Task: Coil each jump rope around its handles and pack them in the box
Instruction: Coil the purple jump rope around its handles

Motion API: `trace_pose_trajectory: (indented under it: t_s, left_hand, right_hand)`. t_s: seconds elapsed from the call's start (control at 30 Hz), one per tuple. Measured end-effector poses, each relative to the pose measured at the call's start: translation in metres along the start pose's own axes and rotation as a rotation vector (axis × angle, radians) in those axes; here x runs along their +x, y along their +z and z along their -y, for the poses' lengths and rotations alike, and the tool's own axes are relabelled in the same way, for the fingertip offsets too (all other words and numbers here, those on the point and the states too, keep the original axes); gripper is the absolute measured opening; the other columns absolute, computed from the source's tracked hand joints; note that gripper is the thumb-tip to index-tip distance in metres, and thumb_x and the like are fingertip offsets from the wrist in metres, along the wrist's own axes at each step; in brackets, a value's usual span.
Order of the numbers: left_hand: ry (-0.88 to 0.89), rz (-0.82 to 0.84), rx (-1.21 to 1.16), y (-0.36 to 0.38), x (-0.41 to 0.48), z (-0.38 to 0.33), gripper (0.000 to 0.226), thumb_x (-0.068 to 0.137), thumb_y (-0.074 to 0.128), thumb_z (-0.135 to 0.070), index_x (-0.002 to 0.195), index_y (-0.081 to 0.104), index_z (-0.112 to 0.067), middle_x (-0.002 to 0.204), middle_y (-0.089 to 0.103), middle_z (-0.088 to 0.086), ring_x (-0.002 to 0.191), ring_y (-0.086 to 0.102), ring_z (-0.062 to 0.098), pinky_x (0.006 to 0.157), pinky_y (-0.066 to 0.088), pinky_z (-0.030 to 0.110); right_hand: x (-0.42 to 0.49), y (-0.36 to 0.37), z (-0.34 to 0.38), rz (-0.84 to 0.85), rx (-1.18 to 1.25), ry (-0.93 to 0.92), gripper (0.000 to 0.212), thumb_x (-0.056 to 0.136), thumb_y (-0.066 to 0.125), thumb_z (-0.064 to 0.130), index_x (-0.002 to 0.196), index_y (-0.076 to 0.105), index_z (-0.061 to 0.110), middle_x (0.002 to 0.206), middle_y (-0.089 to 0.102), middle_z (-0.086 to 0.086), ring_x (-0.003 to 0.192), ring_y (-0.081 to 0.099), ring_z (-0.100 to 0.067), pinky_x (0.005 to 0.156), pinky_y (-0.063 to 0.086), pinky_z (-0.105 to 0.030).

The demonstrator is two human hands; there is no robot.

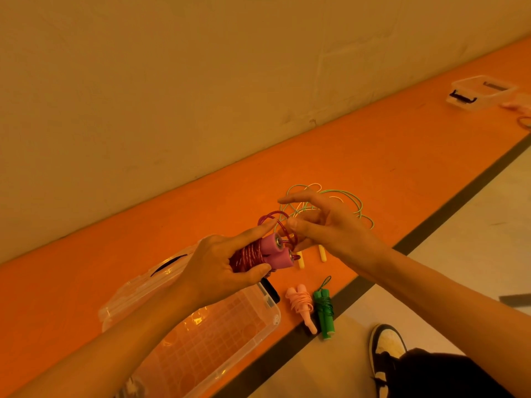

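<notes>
Forearms enter from the bottom edge, bare, converging at frame centre. Left hand [227, 262] is clenched around the magenta jump rope [260, 254]: thumb underneath, fingers over the top, index finger extended along the bundle. Two cylindrical foam-textured pink handles lie side by side, long axis running from 8 o'clock to 2 o'clock, metal-capped ends pointing toward 2 o'clock. Glossy translucent dark-red cord is wound tightly around the handles' midsection; a free loop arcs above the caps.

Right hand [327, 225] pinches that loose loop between thumb and a bent finger, index finger extended flat, pointing to 9 o'clock.

Beyond the hands, at 12 to 1 o'clock, an uncoiled thin rope [353, 202], mint-green and pale cord in tangled loops, lies on the orange floor strip [373, 156]; its two pale yellow handles [322, 253] show just below the right hand.

At 5 o'clock, a coiled pink rope [301, 305] and a coiled green rope [324, 311] lie side by side, touching, long axes roughly vertical.

At 7 o'clock, the clear plastic box [270, 317] sits open, ribbed base visible, its lid [138, 285] behind it.

At 5 o'clock, a black-and-white shoe [388, 349]. A second clear container [479, 93] lies far off at 2 o'clock.
</notes>
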State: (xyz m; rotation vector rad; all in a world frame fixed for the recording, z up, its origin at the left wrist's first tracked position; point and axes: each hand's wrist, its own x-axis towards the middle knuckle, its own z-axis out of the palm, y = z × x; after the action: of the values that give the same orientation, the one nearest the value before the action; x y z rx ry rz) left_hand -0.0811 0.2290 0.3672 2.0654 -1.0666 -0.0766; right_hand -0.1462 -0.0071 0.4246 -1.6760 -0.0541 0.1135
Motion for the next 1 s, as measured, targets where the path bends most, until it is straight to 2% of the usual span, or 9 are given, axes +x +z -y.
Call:
trace_pose_trajectory:
  t_s: [0.17,0.3,0.5,0.73,0.87,1.0]
  left_hand:
    - [0.018,-0.015,0.01,0.001,0.001,-0.001,0.067,0.088,0.054,-0.069,0.148,0.034,-0.049,0.089,0.073,-0.007,0.052,0.061,0.01,0.049,0.052,0.033]
    - [0.026,-0.015,0.01,0.0,0.001,0.0,0.067,0.088,0.055,-0.068,0.148,0.034,-0.05,0.085,0.073,-0.006,0.051,0.06,0.011,0.048,0.051,0.033]
    - [0.015,0.008,-0.03,0.002,0.0,0.0,0.064,0.087,0.057,-0.067,0.146,0.032,-0.057,0.094,0.074,-0.001,0.056,0.066,0.014,0.053,0.056,0.038]
    - [-0.001,0.024,-0.079,0.001,-0.002,-0.001,0.063,0.087,0.059,-0.065,0.145,0.034,-0.057,0.1,0.074,0.004,0.061,0.07,0.018,0.055,0.058,0.041]
    - [-0.021,0.04,-0.138,0.004,-0.003,-0.003,0.064,0.087,0.065,-0.054,0.144,0.037,-0.056,0.108,0.072,0.005,0.067,0.072,0.021,0.058,0.06,0.043]
    - [-0.057,0.056,-0.183,0.003,-0.005,-0.006,0.063,0.085,0.066,-0.054,0.142,0.039,-0.059,0.114,0.068,-0.002,0.077,0.073,0.02,0.062,0.062,0.043]
  right_hand:
    - [-0.001,0.007,-0.003,-0.044,-0.053,-0.067,0.029,0.089,0.066,0.022,0.117,0.064,0.019,0.095,0.075,-0.007,0.086,0.074,-0.022,0.067,0.058,-0.026]
    - [0.0,0.01,-0.004,-0.082,-0.035,-0.087,0.023,0.083,0.07,0.023,0.103,0.068,0.013,0.095,0.075,-0.011,0.085,0.073,-0.023,0.066,0.057,-0.024]
    - [0.0,0.013,-0.008,-0.096,0.032,-0.061,0.004,0.087,0.07,0.01,0.087,0.066,0.011,0.095,0.072,-0.015,0.081,0.072,-0.017,0.063,0.055,-0.021]
    - [-0.001,0.012,-0.005,-0.084,0.095,0.027,0.009,0.085,0.072,0.009,0.089,0.07,0.002,0.092,0.073,-0.02,0.08,0.072,-0.023,0.062,0.054,-0.02]
    - [-0.002,0.012,-0.007,-0.074,0.067,0.042,0.012,0.085,0.072,0.012,0.095,0.073,0.005,0.09,0.076,-0.012,0.081,0.074,-0.023,0.063,0.055,-0.021]
    - [-0.004,0.014,-0.009,-0.07,0.068,0.025,0.016,0.082,0.072,0.018,0.091,0.075,0.006,0.085,0.076,-0.009,0.078,0.074,-0.021,0.063,0.055,-0.021]
